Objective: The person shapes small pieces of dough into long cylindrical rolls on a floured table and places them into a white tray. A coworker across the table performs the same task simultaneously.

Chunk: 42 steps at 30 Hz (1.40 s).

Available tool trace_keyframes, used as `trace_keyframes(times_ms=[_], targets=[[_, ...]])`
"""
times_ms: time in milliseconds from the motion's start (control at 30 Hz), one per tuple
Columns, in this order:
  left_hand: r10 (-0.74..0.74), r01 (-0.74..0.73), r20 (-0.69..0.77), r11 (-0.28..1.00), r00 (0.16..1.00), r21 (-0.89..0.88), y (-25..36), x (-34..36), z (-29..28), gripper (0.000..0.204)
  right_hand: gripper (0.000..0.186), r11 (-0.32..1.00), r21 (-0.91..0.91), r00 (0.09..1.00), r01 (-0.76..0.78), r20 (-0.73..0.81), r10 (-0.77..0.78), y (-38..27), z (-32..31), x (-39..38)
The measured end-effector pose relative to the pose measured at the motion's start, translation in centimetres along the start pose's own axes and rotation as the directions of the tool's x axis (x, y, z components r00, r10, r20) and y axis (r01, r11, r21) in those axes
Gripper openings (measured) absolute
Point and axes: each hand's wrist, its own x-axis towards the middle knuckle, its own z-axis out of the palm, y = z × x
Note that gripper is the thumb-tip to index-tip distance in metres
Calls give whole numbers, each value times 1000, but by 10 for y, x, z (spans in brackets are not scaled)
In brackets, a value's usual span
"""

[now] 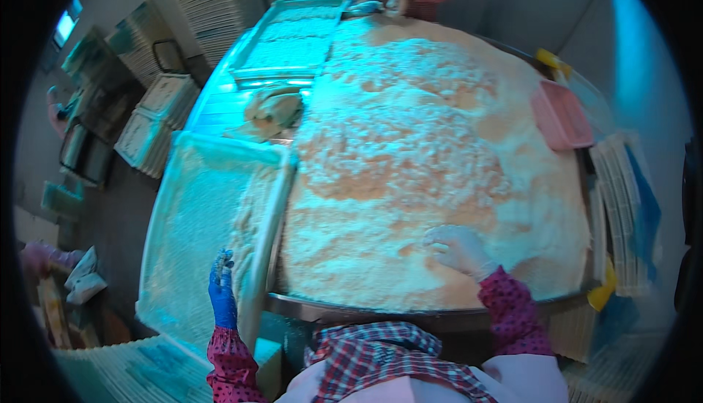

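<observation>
Checked cloth (381, 344) at lower centre, before pale powder (417, 176) filling the frame's middle.
At lower left, I see the blue-gloved left hand (222, 297) over the right side of the tray (272, 224); whether it grips anything, I cannot tell. Right of lower centre, the white-gloved right hand (463, 251) is loosely open over the powder.

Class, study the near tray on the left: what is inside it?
Inside the near tray, pale pieces line the right side, beside a pale textured surface. The blue-gloved left hand blocks part; anything beneath the pieces is covered.
</observation>
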Motion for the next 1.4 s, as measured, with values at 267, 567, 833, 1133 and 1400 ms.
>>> trace_keyframes(times_ms=[267,567,833,1133,1400], targets=[[351,-807,803,535,482,251,47,-27,268,76,48,961,-205,960,-185,-245,133,5,41,-11],[294,-729,815,651,500,212,54,-32,335,40,24,758,205,485,-619,-660,574,141,-33,-43],[318,-710,793,677,519,193,46,-10,270,35,20,745,272,583,-609,-484,653,145,-9,-54],[440,-792,675,472,591,386,27,-38,301,49,14,903,217,419,-371,-829,371,111,-57,-61],[456,-763,635,531,624,368,23,-19,276,38,23,929,-263,904,-259,-405,138,38,-29,-66]])
